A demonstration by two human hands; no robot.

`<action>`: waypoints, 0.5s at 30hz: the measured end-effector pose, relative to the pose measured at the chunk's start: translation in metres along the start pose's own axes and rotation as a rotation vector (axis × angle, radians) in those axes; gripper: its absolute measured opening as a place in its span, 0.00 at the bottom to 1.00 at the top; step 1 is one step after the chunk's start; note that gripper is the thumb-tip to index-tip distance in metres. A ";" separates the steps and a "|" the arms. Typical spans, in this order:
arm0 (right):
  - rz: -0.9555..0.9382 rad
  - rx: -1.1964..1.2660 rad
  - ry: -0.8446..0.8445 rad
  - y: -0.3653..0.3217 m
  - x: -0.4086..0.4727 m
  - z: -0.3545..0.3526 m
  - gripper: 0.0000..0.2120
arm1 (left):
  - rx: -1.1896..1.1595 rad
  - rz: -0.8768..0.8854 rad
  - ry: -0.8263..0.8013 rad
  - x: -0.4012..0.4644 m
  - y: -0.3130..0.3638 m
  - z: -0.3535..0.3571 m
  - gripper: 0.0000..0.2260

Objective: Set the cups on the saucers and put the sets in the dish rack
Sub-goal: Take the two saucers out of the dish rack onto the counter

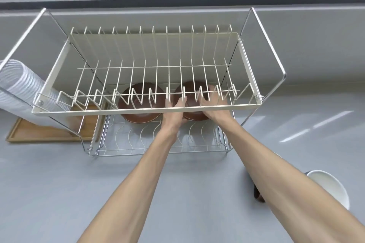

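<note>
A two-tier white wire dish rack (250, 105) stands on the grey counter. On its lower tier sit two brown cup-and-saucer sets, seen through the upper wires. The left set (141, 117) stands alone. Both my hands reach under the upper tier and hold the right set (194, 95): my left hand (174, 110) grips its left rim, my right hand (212, 105) its right rim. The upper wires partly hide the fingers and the cups. Another brown piece (257, 195) peeks out beside my right forearm at the lower right.
A white bowl (331, 187) sits on the counter at the lower right, partly behind my right forearm. A wooden tray (49, 134) lies left of the rack, with a ribbed white hose (17, 85) above it. A window sill runs along the back.
</note>
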State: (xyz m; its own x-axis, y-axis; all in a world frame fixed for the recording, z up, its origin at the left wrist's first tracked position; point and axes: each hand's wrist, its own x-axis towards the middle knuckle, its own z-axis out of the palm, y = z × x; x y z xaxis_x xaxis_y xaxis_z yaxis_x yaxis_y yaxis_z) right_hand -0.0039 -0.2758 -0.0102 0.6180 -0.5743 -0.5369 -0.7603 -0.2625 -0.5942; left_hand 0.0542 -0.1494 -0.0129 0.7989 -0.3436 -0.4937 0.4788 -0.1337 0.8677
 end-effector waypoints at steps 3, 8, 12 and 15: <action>-0.101 -0.103 0.196 -0.012 0.003 0.000 0.26 | -0.024 -0.025 -0.013 -0.001 0.002 -0.001 0.32; -0.116 -0.041 0.203 -0.009 -0.009 0.003 0.31 | 0.008 -0.002 -0.001 -0.020 0.005 -0.002 0.34; -0.189 0.039 0.232 -0.005 -0.028 0.006 0.31 | -0.007 0.006 0.002 -0.041 0.001 -0.009 0.33; -0.150 0.066 0.213 0.004 -0.046 0.009 0.30 | -0.019 -0.002 0.040 -0.059 -0.004 -0.019 0.32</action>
State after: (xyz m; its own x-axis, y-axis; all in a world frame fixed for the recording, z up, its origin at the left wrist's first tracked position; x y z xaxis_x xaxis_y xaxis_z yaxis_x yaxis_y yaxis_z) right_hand -0.0332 -0.2433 0.0070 0.6612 -0.6848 -0.3064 -0.6445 -0.3094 -0.6992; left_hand 0.0124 -0.1109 0.0112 0.8115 -0.3062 -0.4977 0.4869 -0.1165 0.8657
